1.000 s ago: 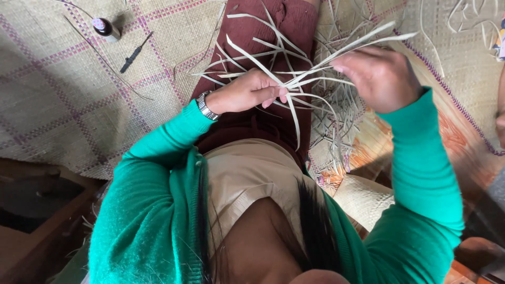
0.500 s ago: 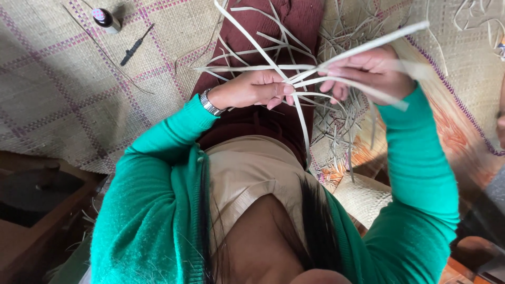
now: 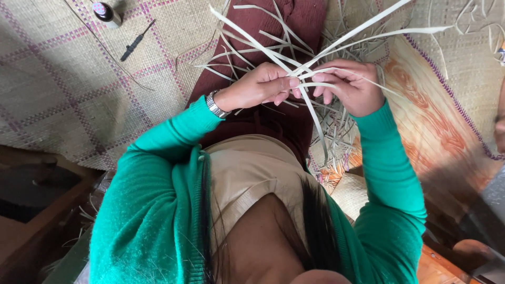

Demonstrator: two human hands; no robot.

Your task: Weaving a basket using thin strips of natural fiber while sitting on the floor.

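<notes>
My left hand (image 3: 260, 87) and my right hand (image 3: 350, 87) meet over my lap, both pinching a cluster of pale flat reed strips (image 3: 294, 66) where they cross. The strips fan out upward, sideways and downward from that crossing point. Both arms wear green sleeves, and a metal watch (image 3: 214, 104) sits on the left wrist. Under the hands lies maroon cloth (image 3: 294, 26) over my legs. A pile of loose strips (image 3: 336, 131) lies on the floor below the right hand.
A woven mat (image 3: 68, 84) with purple lines covers the floor at left; on it lie a small dark bottle (image 3: 107, 13) and a black tool (image 3: 137, 41). Another mat with an orange pattern (image 3: 426, 121) lies at right. Wooden boards (image 3: 31, 210) sit at lower left.
The right hand has come down and closer to the left hand, so both now grip the crossing of the strips. The long strips have swung upward to the right.
</notes>
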